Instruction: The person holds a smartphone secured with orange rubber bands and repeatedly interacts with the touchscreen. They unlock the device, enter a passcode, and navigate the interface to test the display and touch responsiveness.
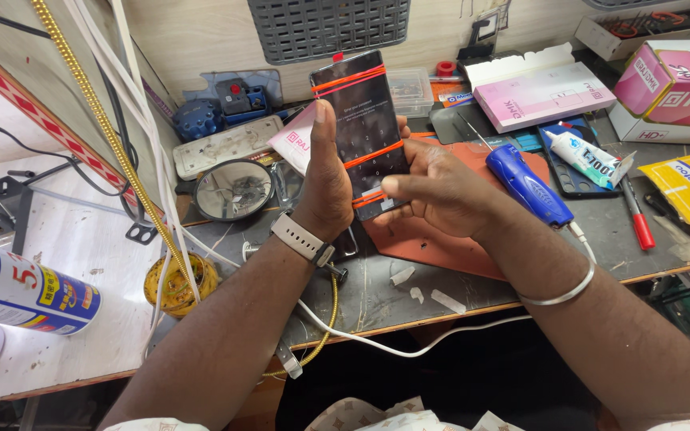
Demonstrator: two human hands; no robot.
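Head view: both hands up over the bench w/ a dark smartphone (361, 132) held upright between them, roughly centre of frame. Left hand (325, 187) is wrapped around the phone's left edge, thumb lying along that side, gripping it firmly; a pale wristwatch (301, 238) sits on that wrist. Right hand (433, 187) cups the lower right edge, thumb pressed at the bottom corner of the glass, so it too is closed on the phone. A thin bangle (561, 291) hangs on the right forearm.

Progress, judging by what shows: the phone is bound w/ several orange rubber bands (349, 80), two near the top, one mid, one or two at the bottom, so the banding looks done. The screen is lit w/ a faint keypad-type display, so it powers on. Bands not yet off.

Room & edges: directly under the hands lies an orange-red work mat (433, 247), mostly bare. Right of it, close, a blue handled tool (529, 185), a glue tube (588, 160) & a red-tipped screwdriver (639, 219). Left & near: a round mirror (233, 189) & white cables (377, 339) crossing the bench's near edge. Far side is crowded w/ a pink box (545, 94). Far left, a spray can (21, 295) lies on its side, well apart.
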